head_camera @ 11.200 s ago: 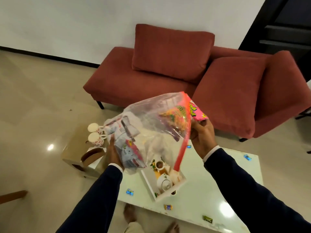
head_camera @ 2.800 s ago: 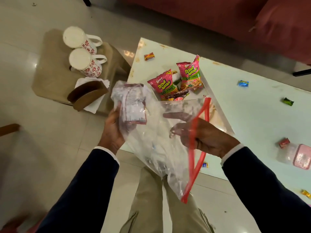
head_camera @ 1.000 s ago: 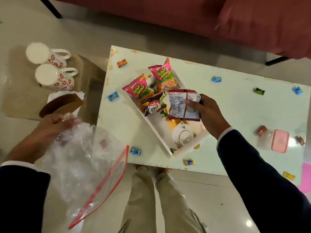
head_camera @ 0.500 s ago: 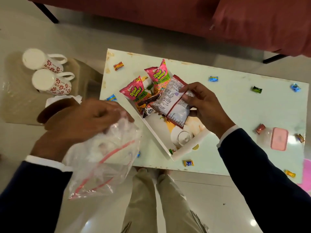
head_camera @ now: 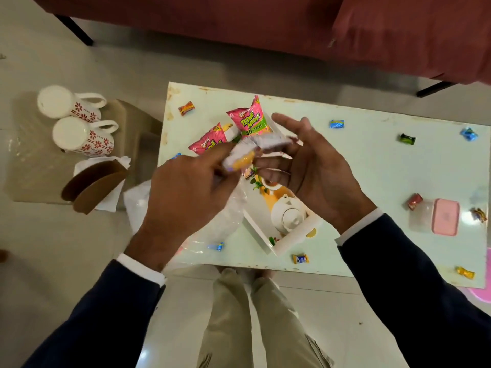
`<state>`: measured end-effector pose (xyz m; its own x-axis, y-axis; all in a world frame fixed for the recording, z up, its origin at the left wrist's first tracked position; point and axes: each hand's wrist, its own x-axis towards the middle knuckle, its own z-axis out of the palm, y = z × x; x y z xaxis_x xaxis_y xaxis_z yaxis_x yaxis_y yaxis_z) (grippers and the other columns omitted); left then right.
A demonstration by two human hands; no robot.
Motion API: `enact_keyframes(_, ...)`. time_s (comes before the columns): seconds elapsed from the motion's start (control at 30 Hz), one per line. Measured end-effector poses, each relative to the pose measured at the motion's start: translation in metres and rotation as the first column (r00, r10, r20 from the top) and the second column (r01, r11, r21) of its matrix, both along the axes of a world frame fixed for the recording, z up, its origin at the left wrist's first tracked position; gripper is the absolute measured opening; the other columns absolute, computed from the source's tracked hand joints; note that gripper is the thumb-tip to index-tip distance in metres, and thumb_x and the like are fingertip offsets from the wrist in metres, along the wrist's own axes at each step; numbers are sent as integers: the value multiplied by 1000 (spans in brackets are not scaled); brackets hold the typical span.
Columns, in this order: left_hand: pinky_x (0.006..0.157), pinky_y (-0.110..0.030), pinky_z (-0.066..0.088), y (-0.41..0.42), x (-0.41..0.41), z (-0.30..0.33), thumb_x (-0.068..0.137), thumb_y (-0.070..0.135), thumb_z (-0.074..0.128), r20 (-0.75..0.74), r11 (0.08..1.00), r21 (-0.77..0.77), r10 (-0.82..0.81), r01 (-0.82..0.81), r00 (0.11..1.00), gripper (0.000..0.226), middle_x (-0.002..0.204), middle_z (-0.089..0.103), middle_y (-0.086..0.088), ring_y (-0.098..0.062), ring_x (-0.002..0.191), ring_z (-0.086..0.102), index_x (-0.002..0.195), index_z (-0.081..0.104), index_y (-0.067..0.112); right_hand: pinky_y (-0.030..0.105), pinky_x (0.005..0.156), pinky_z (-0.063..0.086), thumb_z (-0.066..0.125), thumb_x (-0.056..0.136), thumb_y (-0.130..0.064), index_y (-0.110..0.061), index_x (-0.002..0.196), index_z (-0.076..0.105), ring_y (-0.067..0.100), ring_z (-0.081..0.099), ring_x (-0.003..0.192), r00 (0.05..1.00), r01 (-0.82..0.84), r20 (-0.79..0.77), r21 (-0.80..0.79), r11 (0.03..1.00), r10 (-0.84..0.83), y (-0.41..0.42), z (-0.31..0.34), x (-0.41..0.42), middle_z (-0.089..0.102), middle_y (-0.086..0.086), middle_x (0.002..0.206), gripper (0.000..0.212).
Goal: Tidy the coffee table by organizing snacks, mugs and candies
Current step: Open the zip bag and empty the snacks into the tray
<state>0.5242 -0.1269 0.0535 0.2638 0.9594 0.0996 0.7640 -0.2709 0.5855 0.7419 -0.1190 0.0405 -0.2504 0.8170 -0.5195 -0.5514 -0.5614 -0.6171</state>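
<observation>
My left hand [head_camera: 191, 189] pinches one end of a blurred whitish snack packet [head_camera: 249, 151] above the white tray [head_camera: 289, 241]. A crumpled clear plastic bag [head_camera: 220, 224] hangs under that hand. My right hand [head_camera: 316, 171] is beside the packet with thumb and fingers spread, its fingers touching the other end. Two pink snack packs [head_camera: 252, 120] [head_camera: 208, 144] lie in the tray's far end. Wrapped candies [head_camera: 337, 124] [head_camera: 300, 258] are scattered over the white coffee table [head_camera: 372, 160]. Two white floral mugs [head_camera: 70, 104] [head_camera: 83, 136] stand on a low stool [head_camera: 29, 166] to the left.
A brown tissue holder [head_camera: 93, 185] sits by the mugs. A clear box with a pink lid [head_camera: 438, 217] stands at the table's right end. A red sofa [head_camera: 239, 22] runs behind the table. My legs [head_camera: 247, 314] are at the table's near edge.
My left hand, with the crumpled bag, has moved right and taken hold of the packet. My right hand's fingers have spread apart from it.
</observation>
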Motion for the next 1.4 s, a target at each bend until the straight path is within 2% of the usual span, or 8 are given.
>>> enact_keyframes(0.1, 74, -43, 63, 16, -7, -3, 91, 33, 69, 568, 834, -552, 392, -18, 724, 27, 86, 78, 0, -22, 76, 75, 112, 74, 16, 42, 94, 54, 48, 102, -48, -20, 135, 58, 24, 68, 108, 942, 77, 332, -40, 996, -60, 4, -10, -1, 68, 7, 117, 45)
enact_keyframes(0.23, 94, -50, 59, 26, -20, -6, 93, 26, 70, 681, 738, -670, 570, 77, 460, 18, 111, 78, -6, -31, 103, 74, 108, 78, 23, 43, 106, 48, 65, 94, -34, -18, 121, 62, 20, 65, 112, 956, -113, 271, -8, 994, 110, 5, -14, -21, 69, 1, 119, 31)
enact_keyframes(0.47, 39, -14, 40, 1, -18, -9, 81, 51, 68, 474, 590, -805, 581, 58, 662, 18, 66, 66, 13, 0, 48, 59, 93, 80, 45, 33, 77, 60, 66, 96, -17, -7, 133, 57, 28, 71, 107, 953, 7, 302, 102, 995, -37, 22, -44, -14, 69, 16, 125, 39)
enact_keyframes(0.7, 76, -36, 54, -34, -64, -26, 79, 61, 76, 542, 509, -841, 790, 185, 286, 65, 90, 26, -15, -34, 86, 36, 126, 72, 16, 10, 59, 50, 57, 94, -1, -14, 123, 51, 10, 61, 93, 348, -181, 918, -130, 975, 187, 46, -140, 61, 60, 7, 118, 33)
enact_keyframes(0.8, 72, -36, 61, -42, -74, -35, 85, 63, 68, 518, 512, -851, 784, 115, 341, 63, 106, 37, -23, -36, 84, 45, 128, 70, 18, 38, 96, 50, 62, 92, -2, -2, 131, 49, 31, 58, 119, 226, -365, 888, -303, 880, 400, 64, -173, 68, 59, 12, 120, 40)
enact_keyframes(1.0, 98, -61, 41, -49, -84, -50, 79, 70, 70, 488, 518, -855, 793, 19, 364, 67, 113, 48, -19, -43, 102, 44, 123, 72, 19, 39, 91, 52, 69, 90, -10, -1, 136, 51, 37, 58, 121, 52, -525, 889, -364, 770, 456, 106, -199, 48, 56, 24, 135, 50)
enact_keyframes(1.23, 87, -45, 44, -53, -80, -64, 83, 64, 67, 514, 505, -858, 850, 95, 117, 70, 116, 35, -22, -43, 102, 35, 130, 67, 13, 29, 85, 44, 80, 85, -32, -8, 131, 47, 19, 52, 106, 130, -353, 964, -173, 920, 232, 108, -175, 40, 46, 13, 132, 61)
enact_keyframes(1.4, 58, -26, 52, -50, -59, -60, 78, 51, 77, 514, 505, -852, 857, 140, 36, 60, 82, 62, 3, -10, 70, 63, 128, 67, 19, 41, 97, 52, 62, 88, -61, -25, 126, 60, 22, 64, 116, 812, -381, 433, -118, 917, 392, 34, -85, 34, 66, 4, 131, 52)
